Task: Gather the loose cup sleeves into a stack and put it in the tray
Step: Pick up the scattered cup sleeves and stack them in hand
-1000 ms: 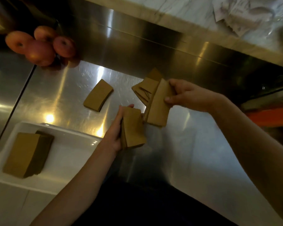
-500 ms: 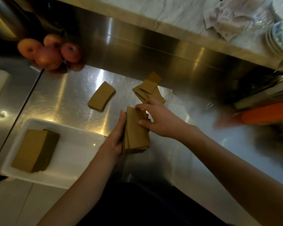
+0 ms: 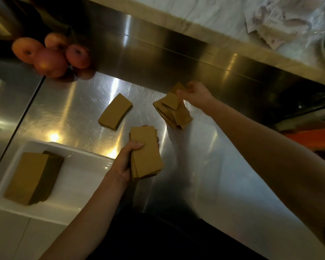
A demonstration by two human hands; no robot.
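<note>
My left hand (image 3: 127, 162) grips a small stack of brown cardboard cup sleeves (image 3: 146, 152) above the steel counter, near its front. My right hand (image 3: 195, 93) reaches to the far side and pinches the top sleeve (image 3: 172, 101) of a messy loose pile of sleeves (image 3: 176, 115). A single neat bundle of sleeves (image 3: 115, 112) lies flat on the counter left of the pile. A white tray (image 3: 79, 177) sits at the front left and holds a thick stack of sleeves (image 3: 32, 178).
Several red apples (image 3: 51, 55) sit at the back left against the steel backsplash. A marble ledge (image 3: 223, 17) above carries crumpled paper and stacked plates at the far right. An orange object (image 3: 315, 136) lies at the right edge.
My right hand put its sleeves onto the stack in my left hand, then moved back to the loose pile and took hold of its top sleeve. The left hand's stack grew thicker.
</note>
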